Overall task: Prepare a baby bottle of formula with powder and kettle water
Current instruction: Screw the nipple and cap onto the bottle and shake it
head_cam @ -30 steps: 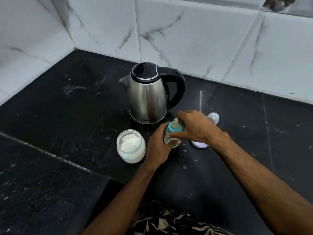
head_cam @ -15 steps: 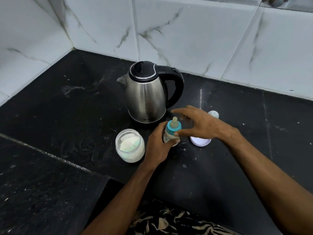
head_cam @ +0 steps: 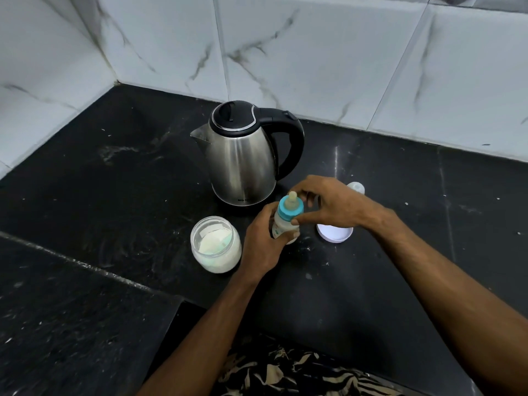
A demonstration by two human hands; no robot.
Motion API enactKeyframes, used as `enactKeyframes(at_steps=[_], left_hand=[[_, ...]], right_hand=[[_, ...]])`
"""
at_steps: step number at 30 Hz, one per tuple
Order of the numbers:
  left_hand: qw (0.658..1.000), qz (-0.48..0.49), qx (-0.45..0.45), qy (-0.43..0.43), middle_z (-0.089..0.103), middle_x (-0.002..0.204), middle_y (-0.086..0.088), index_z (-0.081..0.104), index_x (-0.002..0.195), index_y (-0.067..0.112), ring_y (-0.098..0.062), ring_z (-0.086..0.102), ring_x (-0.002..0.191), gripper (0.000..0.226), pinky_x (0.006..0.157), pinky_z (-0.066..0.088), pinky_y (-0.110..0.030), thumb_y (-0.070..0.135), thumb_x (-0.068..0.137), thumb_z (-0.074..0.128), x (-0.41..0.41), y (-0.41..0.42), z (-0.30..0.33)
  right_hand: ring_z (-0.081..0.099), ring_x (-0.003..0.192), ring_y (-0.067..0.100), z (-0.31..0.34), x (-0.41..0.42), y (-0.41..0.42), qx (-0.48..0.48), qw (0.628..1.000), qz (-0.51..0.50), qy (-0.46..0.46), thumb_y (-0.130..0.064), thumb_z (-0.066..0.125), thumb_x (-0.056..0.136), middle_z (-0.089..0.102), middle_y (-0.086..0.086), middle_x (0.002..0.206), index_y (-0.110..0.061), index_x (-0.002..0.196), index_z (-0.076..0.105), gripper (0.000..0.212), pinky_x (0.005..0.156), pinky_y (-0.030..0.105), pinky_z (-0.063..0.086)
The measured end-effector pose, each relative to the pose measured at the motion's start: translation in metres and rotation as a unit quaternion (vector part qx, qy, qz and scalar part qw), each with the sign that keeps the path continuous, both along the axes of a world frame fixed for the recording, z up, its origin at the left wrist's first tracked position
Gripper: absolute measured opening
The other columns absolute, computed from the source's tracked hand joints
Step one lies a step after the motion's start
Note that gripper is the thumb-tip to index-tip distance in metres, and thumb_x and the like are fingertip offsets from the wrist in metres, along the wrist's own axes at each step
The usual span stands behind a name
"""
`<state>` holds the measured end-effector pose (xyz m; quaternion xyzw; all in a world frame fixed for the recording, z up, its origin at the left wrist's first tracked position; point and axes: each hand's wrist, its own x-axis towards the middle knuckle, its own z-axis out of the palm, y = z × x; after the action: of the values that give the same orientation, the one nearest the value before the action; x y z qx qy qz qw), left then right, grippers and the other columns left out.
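Note:
A small baby bottle (head_cam: 281,225) with a teal collar (head_cam: 289,213) and a pale teat stands on the black counter (head_cam: 114,195), in front of the steel kettle (head_cam: 243,158). My left hand (head_cam: 261,242) is wrapped around the bottle's body. My right hand (head_cam: 331,205) has thumb and fingers on the teal collar from the right. An open glass jar of white formula powder (head_cam: 215,247) stands just left of my left hand. The kettle's lid is closed, its black handle facing right.
A white jar lid (head_cam: 334,233) lies upside down to the right of the bottle, partly under my right wrist. A clear bottle cap (head_cam: 355,187) sits behind my right hand. White marble tile walls (head_cam: 285,52) close the counter at the back and left.
My right hand opened off the collar half a second ago and now has its fingers back on it. The left hand kept hold of the bottle throughout.

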<state>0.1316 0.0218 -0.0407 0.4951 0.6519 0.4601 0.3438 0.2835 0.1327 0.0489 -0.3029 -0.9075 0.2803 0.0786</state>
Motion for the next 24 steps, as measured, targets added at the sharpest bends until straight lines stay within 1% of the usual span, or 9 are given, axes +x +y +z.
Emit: enactKeyframes(at_steps=[5, 9, 13, 15, 17, 18, 20, 22, 24], left_hand=[[1.000, -0.004, -0.011, 0.001, 0.060, 0.121, 0.020, 0.051, 0.129, 0.035, 0.004, 0.057, 0.113, 0.061, 0.096, 0.046, -0.015, 0.023, 0.078, 0.083, 0.000, 0.000, 0.001], [1.000, -0.005, -0.012, 0.008, 0.059, 0.113, 0.027, 0.048, 0.124, 0.043, 0.017, 0.054, 0.107, 0.060, 0.088, 0.043, -0.005, 0.026, 0.078, 0.083, -0.001, 0.000, 0.001], [1.000, -0.003, -0.005, 0.008, 0.061, 0.112, 0.029, 0.048, 0.125, 0.044, 0.015, 0.056, 0.108, 0.055, 0.090, 0.045, -0.007, 0.031, 0.082, 0.081, -0.001, -0.001, 0.000], [1.000, -0.002, -0.001, 0.004, 0.063, 0.112, 0.029, 0.050, 0.125, 0.044, 0.014, 0.057, 0.109, 0.054, 0.090, 0.045, -0.008, 0.031, 0.082, 0.081, -0.001, -0.001, 0.000], [1.000, -0.002, -0.008, -0.002, 0.063, 0.115, 0.027, 0.051, 0.126, 0.042, 0.011, 0.057, 0.110, 0.057, 0.092, 0.046, -0.012, 0.028, 0.080, 0.082, -0.001, 0.000, -0.001], [1.000, -0.002, -0.008, -0.004, 0.063, 0.118, 0.024, 0.051, 0.128, 0.040, 0.007, 0.058, 0.112, 0.060, 0.095, 0.047, -0.016, 0.026, 0.079, 0.083, -0.002, 0.001, -0.002], [1.000, -0.003, -0.010, -0.002, 0.062, 0.124, 0.019, 0.052, 0.131, 0.035, 0.001, 0.058, 0.116, 0.063, 0.099, 0.049, -0.024, 0.025, 0.078, 0.083, -0.002, 0.001, -0.004], [1.000, -0.003, -0.015, 0.000, 0.061, 0.126, 0.018, 0.051, 0.133, 0.033, -0.002, 0.057, 0.117, 0.064, 0.101, 0.049, -0.026, 0.025, 0.078, 0.083, -0.001, 0.002, -0.004], [1.000, -0.004, -0.019, 0.004, 0.060, 0.126, 0.019, 0.051, 0.133, 0.033, -0.001, 0.056, 0.117, 0.065, 0.102, 0.049, -0.026, 0.026, 0.078, 0.083, -0.001, 0.002, -0.003]], right_hand=[[0.057, 0.083, 0.010, -0.010, -0.002, -0.007, 0.006, 1.000, -0.008, 0.002, -0.038, 0.081, 0.077, 0.060, -0.007, 0.095, -0.021, 0.113, 0.063, 0.044, 0.072, 0.016, 0.045], [0.055, 0.078, 0.010, -0.010, -0.004, -0.007, 0.032, 0.999, -0.017, -0.011, -0.046, 0.080, 0.075, 0.059, -0.009, 0.087, -0.024, 0.103, 0.061, 0.041, 0.067, 0.018, 0.042], [0.050, 0.069, 0.004, -0.012, -0.004, -0.010, 0.073, 0.996, -0.036, -0.026, -0.063, 0.075, 0.070, 0.048, -0.017, 0.077, -0.032, 0.090, 0.049, 0.045, 0.062, 0.020, 0.036], [0.052, 0.076, 0.005, -0.009, 0.000, -0.011, 0.080, 0.995, -0.044, -0.029, -0.068, 0.071, 0.070, 0.050, -0.018, 0.087, -0.029, 0.106, 0.056, 0.056, 0.069, 0.021, 0.043], [0.054, 0.084, 0.003, -0.006, 0.003, -0.011, 0.055, 0.998, -0.038, -0.018, -0.059, 0.072, 0.075, 0.051, -0.016, 0.096, -0.027, 0.133, 0.051, 0.069, 0.077, 0.019, 0.044], [0.053, 0.084, -0.002, -0.005, 0.004, -0.010, 0.037, 0.999, -0.028, -0.006, -0.052, 0.073, 0.079, 0.049, -0.018, 0.094, -0.026, 0.139, 0.048, 0.070, 0.077, 0.014, 0.041], [0.052, 0.083, -0.006, -0.008, 0.002, -0.010, 0.016, 1.000, -0.010, 0.007, -0.040, 0.074, 0.083, 0.050, -0.019, 0.092, -0.023, 0.139, 0.050, 0.063, 0.076, 0.010, 0.038], [0.055, 0.084, 0.002, -0.013, 0.000, -0.011, 0.015, 1.000, -0.008, 0.011, -0.037, 0.075, 0.083, 0.058, -0.010, 0.095, -0.022, 0.131, 0.056, 0.054, 0.077, 0.016, 0.043], [0.057, 0.086, 0.001, -0.017, 0.000, -0.013, 0.009, 0.999, -0.016, 0.029, -0.035, 0.077, 0.081, 0.061, -0.014, 0.097, -0.022, 0.124, 0.059, 0.049, 0.077, 0.012, 0.043]])
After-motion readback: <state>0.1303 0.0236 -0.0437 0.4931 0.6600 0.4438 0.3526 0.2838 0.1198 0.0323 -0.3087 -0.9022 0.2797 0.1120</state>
